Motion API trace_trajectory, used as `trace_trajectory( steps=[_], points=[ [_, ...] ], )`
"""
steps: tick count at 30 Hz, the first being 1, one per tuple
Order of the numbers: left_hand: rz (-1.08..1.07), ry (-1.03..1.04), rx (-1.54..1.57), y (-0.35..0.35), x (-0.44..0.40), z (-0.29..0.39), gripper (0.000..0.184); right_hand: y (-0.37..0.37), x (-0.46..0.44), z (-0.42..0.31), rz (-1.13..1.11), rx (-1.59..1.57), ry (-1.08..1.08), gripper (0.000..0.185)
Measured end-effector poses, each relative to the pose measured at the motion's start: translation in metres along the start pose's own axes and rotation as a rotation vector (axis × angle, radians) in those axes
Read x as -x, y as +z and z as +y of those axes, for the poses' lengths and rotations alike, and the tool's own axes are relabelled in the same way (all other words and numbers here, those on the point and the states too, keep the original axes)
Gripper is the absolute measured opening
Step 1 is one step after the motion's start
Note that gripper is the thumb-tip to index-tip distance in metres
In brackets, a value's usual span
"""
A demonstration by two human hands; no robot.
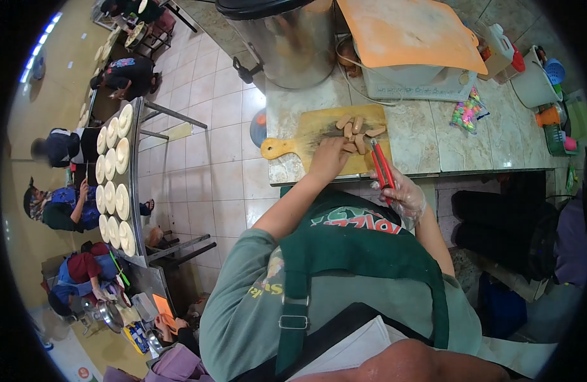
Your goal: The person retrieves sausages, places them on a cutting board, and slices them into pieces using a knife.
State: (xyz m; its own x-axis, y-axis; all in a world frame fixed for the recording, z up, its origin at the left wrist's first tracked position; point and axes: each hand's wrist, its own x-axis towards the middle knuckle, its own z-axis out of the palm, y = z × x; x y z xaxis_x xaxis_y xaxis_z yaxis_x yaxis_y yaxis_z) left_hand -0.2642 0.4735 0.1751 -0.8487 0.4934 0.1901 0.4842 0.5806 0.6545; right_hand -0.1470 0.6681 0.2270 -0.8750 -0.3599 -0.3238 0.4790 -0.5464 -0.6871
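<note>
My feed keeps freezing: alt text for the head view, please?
The left hand touches sausage pieces on a wooden board; the gloved right hand holds a red tool. Beyond stands a big lidded container; at left, people near dough rounds.

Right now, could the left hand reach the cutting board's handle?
Probably yes: the left hand is by the sausage pieces on that board, with nothing between it and the handle.

A busy food-making kitchen, shown by the rows of dough rounds (123, 156) at left and aproned people (74, 270) at lower left.
</note>
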Motion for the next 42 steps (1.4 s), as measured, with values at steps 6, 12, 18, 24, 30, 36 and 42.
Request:
trace_trajectory(
  steps=[6, 12, 18, 24, 30, 36, 42],
  points=[
    [-0.012, -0.117, 0.010, -0.017, 0.007, -0.017, 0.026, 0.004, 0.002, 0.007, -0.029, -0.002, 0.057, 0.071],
    [0.197, -0.205, -0.181, -0.039, 0.025, -0.028, 0.026, 0.013, -0.015, 0.010, -0.038, 0.206, 0.091, 0.045],
    [0.283, -0.199, -0.166, -0.028, 0.033, -0.040, 0.035, 0.023, -0.044, 0.015, 0.179, 0.329, 0.190, 0.021],
    [0.225, -0.248, -0.089, -0.042, 0.034, -0.043, 0.025, 0.020, -0.046, 0.023, 0.203, 0.130, 0.135, 0.023],
    [0.176, -0.466, 0.112, -0.041, 0.029, -0.044, 0.028, 0.053, -0.029, 0.007, 0.073, -0.059, 0.025, 0.026],
    [0.180, -0.594, 0.242, -0.039, 0.020, -0.033, 0.026, 0.035, -0.043, 0.009, -0.095, 0.102, 0.040, 0.032],
    [0.350, -0.403, 0.176, -0.012, 0.018, -0.039, 0.021, 0.012, -0.065, 0.035, 0.130, 0.539, 0.035, 0.038]
  ],
)
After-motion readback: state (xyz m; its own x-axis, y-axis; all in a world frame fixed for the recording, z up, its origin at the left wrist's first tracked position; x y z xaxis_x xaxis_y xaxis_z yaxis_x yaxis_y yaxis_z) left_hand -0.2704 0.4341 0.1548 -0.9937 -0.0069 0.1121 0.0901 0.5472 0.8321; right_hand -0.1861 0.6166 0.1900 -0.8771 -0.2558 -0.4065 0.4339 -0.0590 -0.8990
